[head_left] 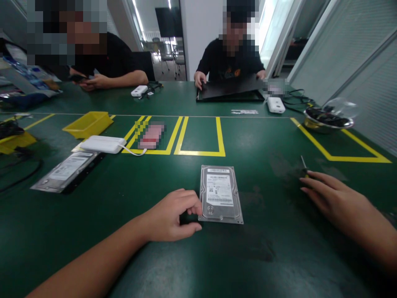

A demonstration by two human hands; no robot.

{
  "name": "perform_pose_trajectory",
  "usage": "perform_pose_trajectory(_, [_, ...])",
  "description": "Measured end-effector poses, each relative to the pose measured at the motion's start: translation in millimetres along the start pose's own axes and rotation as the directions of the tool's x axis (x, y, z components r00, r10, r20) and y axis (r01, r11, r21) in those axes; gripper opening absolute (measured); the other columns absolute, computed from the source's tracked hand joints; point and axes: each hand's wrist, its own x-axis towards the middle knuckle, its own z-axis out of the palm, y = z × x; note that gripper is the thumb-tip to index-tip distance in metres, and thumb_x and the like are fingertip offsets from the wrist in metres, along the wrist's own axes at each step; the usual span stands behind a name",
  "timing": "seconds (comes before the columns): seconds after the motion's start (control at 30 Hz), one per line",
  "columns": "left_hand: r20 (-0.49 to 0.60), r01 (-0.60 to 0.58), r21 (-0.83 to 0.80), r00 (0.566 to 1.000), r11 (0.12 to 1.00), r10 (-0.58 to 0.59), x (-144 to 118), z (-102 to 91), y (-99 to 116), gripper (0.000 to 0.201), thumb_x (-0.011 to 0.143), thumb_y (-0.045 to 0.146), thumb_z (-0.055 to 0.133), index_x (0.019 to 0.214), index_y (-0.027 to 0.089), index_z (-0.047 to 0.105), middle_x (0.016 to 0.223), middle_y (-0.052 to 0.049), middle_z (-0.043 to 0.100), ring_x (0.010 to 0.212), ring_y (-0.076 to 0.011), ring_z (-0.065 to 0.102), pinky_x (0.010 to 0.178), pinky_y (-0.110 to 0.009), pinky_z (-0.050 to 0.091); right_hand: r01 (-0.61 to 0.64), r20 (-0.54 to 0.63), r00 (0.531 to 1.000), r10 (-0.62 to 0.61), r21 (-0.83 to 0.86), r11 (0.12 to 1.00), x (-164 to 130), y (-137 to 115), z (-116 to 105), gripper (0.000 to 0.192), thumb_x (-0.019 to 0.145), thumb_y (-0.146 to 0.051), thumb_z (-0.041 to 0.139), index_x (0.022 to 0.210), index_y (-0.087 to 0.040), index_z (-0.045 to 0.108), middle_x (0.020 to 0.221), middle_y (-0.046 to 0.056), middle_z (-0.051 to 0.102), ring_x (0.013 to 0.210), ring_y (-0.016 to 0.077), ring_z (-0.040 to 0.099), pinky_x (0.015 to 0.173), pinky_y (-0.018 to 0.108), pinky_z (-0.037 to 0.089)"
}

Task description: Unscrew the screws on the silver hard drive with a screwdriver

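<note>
A silver hard drive (219,194) with a white printed label lies flat on the green table in front of me. My left hand (178,215) is at its lower left edge, fingertips touching or nearly touching the side. Its fingers are curled, with the thumb apart from them and nothing held between. To the right, my right hand (331,196) is low over the table, its fingers on a small screwdriver (304,164). The thin metal shaft points away from me; most of the handle is hidden by the fingers.
Another hard drive (66,169) lies at left beside a white power bank (103,144) cabled to a blurred phone (151,136). Behind are a yellow bin (89,124) and yellow tape outlines. A metal bowl (328,122) holds dark parts. Two people sit opposite, one handling a black panel (229,87).
</note>
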Motion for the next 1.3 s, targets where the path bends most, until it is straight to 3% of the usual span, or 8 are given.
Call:
perform_pose_trajectory(0.13, [0.005, -0.007, -0.008, 1.0, 1.0, 0.007, 1, -0.8, 0, 0.018, 0.077, 0.019, 0.07, 0.091, 0.018, 0.059, 0.082, 0.001, 0.056, 0.077, -0.0133, 0.052, 0.073, -0.028, 0.038, -0.054, 0.062, 0.997, 0.053, 0.012, 0.998, -1, 5, 5, 0.048, 0.097, -0.042, 0.039, 0.109, -0.01, 0.072, 0.119, 0.017, 0.067, 0.099, 0.03, 0.067, 0.09, 0.044, 0.057])
perform_pose_trajectory(0.37, [0.012, -0.005, -0.015, 1.0, 1.0, 0.005, 0, -0.8, 0, 0.017, 0.078, 0.019, 0.069, 0.092, 0.018, 0.059, 0.083, 0.001, 0.056, 0.077, -0.0133, 0.053, 0.073, -0.028, 0.038, -0.128, 0.103, 0.986, 0.128, -0.003, 0.992, -1, 5, 4, 0.05, 0.096, -0.043, 0.038, 0.107, -0.009, 0.073, 0.117, 0.017, 0.066, 0.1, 0.0296, 0.066, 0.091, 0.042, 0.055])
perform_pose_trajectory(0.67, [0.014, -0.004, -0.017, 1.0, 1.0, 0.004, -2, 0.0, 0, 0.017, 0.078, 0.019, 0.069, 0.092, 0.019, 0.059, 0.083, 0.001, 0.057, 0.077, -0.0139, 0.053, 0.072, -0.028, 0.038, -0.268, 0.119, 0.954, 0.275, -0.075, 0.961, 2, 2, -12, 0.049, 0.095, -0.046, 0.037, 0.1, -0.011, 0.07, 0.106, 0.015, 0.068, 0.094, 0.0275, 0.065, 0.084, 0.04, 0.055])
perform_pose_trajectory(1.1, [0.011, 0.001, -0.013, 1.0, 1.0, -0.001, -1, -0.4, 1, 0.015, 0.079, 0.021, 0.068, 0.092, 0.019, 0.06, 0.083, 0.0, 0.057, 0.077, -0.0143, 0.054, 0.072, -0.029, 0.039, -0.439, 0.19, 0.866, 0.463, -0.154, 0.885, -6, 9, -10, 0.037, 0.09, -0.049, 0.04, 0.09, -0.02, 0.062, 0.092, 0.009, 0.065, 0.08, 0.0246, 0.064, 0.062, 0.034, 0.051])
perform_pose_trajectory(1.3, [0.012, -0.002, -0.013, 1.0, 1.0, 0.002, 0, -0.5, 2, 0.016, 0.078, 0.021, 0.069, 0.091, 0.019, 0.06, 0.082, 0.001, 0.057, 0.076, -0.014, 0.054, 0.072, -0.029, 0.039, -0.491, 0.226, 0.83, 0.51, -0.136, 0.86, -4, 5, -14, 0.037, 0.088, -0.052, 0.039, 0.091, -0.022, 0.061, 0.092, 0.008, 0.065, 0.079, 0.0252, 0.064, 0.063, 0.035, 0.05])
